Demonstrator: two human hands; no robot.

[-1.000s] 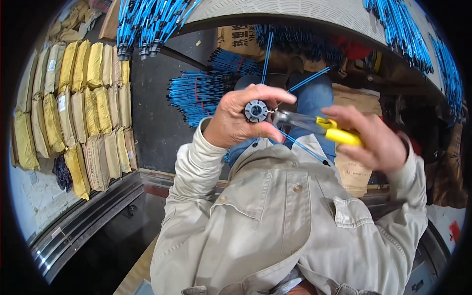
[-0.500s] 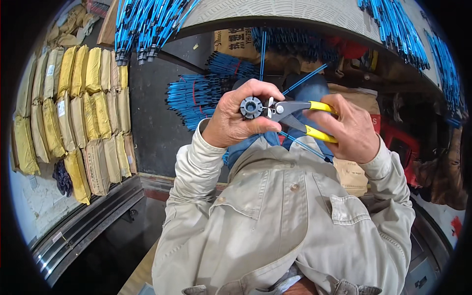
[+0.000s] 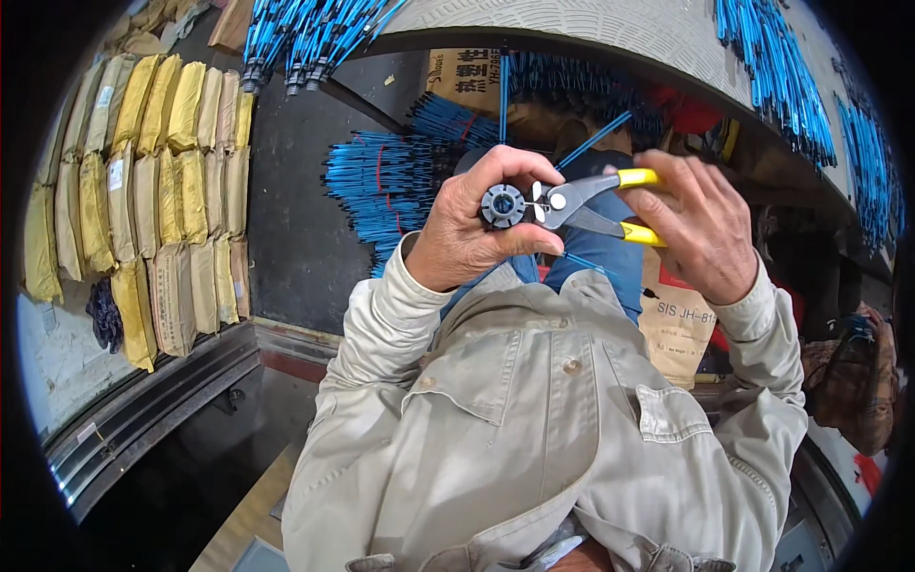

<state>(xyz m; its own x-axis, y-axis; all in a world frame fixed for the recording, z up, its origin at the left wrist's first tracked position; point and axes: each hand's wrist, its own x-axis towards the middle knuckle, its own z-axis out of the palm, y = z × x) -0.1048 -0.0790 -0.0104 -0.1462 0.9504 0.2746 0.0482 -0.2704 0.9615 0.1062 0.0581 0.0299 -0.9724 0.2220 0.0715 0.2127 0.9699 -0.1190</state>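
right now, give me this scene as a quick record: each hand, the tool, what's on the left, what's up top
left hand: the left hand holds a grey notched round part
right hand: the right hand grips yellow-handled pliers
tool state: handles spread apart, tip beside the part; whether it bites anything is too small to tell
left side: stacked yellow and tan packages
upper edge: blue rods on a patterned grey tabletop
beyond left hand: red-banded blue bundles

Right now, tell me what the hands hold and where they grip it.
The left hand holds a grey slotted round part by its outer side; the right hand holds pliers by the yellow handles.
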